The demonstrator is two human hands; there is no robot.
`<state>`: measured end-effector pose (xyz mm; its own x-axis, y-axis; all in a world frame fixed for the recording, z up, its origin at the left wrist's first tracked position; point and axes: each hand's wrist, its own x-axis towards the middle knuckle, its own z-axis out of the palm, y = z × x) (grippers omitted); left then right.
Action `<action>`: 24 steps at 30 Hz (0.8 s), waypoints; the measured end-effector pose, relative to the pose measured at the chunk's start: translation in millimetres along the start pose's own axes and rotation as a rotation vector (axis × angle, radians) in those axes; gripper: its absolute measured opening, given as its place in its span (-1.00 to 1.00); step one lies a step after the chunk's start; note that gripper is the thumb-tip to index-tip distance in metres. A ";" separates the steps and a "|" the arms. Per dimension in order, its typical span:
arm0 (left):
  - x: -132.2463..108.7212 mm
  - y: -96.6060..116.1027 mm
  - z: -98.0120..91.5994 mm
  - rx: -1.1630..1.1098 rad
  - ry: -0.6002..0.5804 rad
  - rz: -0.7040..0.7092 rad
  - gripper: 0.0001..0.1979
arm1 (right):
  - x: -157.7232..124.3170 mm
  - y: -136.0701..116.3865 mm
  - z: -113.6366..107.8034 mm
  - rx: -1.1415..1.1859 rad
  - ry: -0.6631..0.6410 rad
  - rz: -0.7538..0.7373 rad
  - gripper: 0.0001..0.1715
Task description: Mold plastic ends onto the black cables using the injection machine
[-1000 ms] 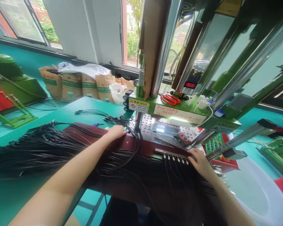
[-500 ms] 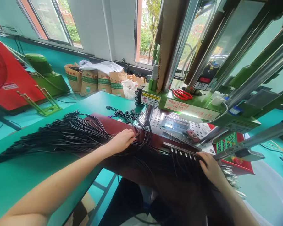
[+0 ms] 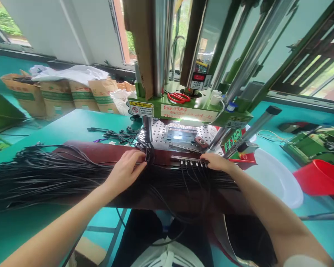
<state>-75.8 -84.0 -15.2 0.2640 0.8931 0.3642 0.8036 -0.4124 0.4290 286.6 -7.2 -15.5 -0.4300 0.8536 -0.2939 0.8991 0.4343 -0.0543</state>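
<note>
My left hand (image 3: 128, 167) closes its thumb and fingers on a looped bundle of black cables (image 3: 149, 152) at the machine's front left post. My right hand (image 3: 215, 162) pinches the right end of a narrow metal bar (image 3: 176, 158). Several silver connector ends stand in a row along that bar, with black cables hanging from them towards me. The bar lies at the edge of a dark red board (image 3: 83, 150). A large heap of black cables (image 3: 52, 174) spreads over the board and the green table to the left.
Beyond the bar stands a green press (image 3: 144, 102) with steel posts, a perforated metal plate (image 3: 158, 131) and red-handled scissors (image 3: 178, 98) on its ledge. A button panel (image 3: 231, 142) is at its right. Paper sacks (image 3: 57, 98) line the wall; a red bucket (image 3: 320, 178) stands far right.
The view has turned to the right, bringing the red bucket into sight. My left hand has moved onto the looped cables; my right hand stays at the bar's end.
</note>
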 end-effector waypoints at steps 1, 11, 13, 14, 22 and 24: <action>-4.4 15.4 0.2 -0.111 -0.067 0.023 -0.76 | 1.9 -0.3 -4.8 0.011 -0.013 0.008 -0.51; 13.6 111.6 92.0 -1.067 -0.507 -0.371 -0.58 | 14.5 -0.7 -52.2 0.079 0.165 0.208 -0.60; 22.4 118.4 101.8 -1.330 -0.272 -0.502 -0.63 | 17.0 3.1 -60.5 0.120 0.222 0.212 -0.62; 26.3 121.3 104.9 -1.457 -0.170 -0.576 -0.64 | 19.2 5.1 -63.7 0.143 0.238 0.213 -0.64; 67.8 131.7 130.0 -1.841 -0.675 -0.807 -0.73 | 59.5 10.8 -65.3 0.239 0.274 0.273 -0.66; 84.9 126.5 134.2 -1.806 -0.669 -0.826 -0.80 | 73.8 12.3 -64.5 0.253 0.259 0.296 -0.73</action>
<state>119.8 -36.3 -41.0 0.6393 0.6596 -0.3952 -0.3777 0.7170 0.5859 260.6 79.7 23.7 -0.1291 0.9879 -0.0859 0.9641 0.1048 -0.2439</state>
